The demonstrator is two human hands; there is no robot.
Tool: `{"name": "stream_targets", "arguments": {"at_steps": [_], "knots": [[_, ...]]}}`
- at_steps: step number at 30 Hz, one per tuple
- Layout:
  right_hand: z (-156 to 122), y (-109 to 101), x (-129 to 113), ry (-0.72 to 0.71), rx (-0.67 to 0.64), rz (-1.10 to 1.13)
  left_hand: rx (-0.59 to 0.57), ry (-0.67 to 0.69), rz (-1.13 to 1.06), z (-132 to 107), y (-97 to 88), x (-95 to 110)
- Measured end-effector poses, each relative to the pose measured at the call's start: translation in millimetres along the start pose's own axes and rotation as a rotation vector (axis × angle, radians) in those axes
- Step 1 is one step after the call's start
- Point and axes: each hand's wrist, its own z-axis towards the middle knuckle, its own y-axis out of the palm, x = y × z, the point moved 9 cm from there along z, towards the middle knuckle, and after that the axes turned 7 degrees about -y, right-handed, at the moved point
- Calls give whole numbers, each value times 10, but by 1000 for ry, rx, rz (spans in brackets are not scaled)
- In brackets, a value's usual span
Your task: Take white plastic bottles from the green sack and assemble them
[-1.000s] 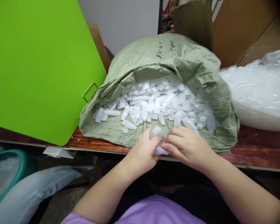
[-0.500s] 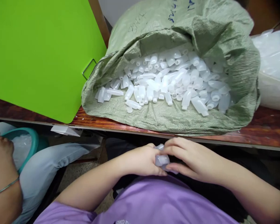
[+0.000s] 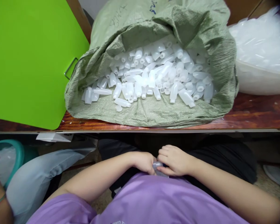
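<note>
We see the left hand (image 3: 143, 162) and right hand (image 3: 175, 160) meet at lower centre, both pinching one small bottle (image 3: 157, 165) between them, well below the sack (image 3: 154, 115).

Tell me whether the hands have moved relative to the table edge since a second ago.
Yes. Both the left hand and right hand, pinching a small bottle, pulled back from the sack past the table edge toward the lap.
</note>
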Motion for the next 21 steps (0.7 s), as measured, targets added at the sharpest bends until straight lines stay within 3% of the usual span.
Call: {"name": "stream_targets", "arguments": {"at_steps": [5,10,13,16,21], "knots": [[4,304,44,33,-36,219,28,22,95,15,75,102],[-5,541,135,183,-30,369,38,-38,18,96,157,-28],[-2,456,290,298,25,407,39,-48,-114,187,86,-128],[-114,205,580,479,154,359,17,-59,-234,389,-93,-169],[-521,-114,912,762,357,244,41,-49,-25,809,-439,93]]}}
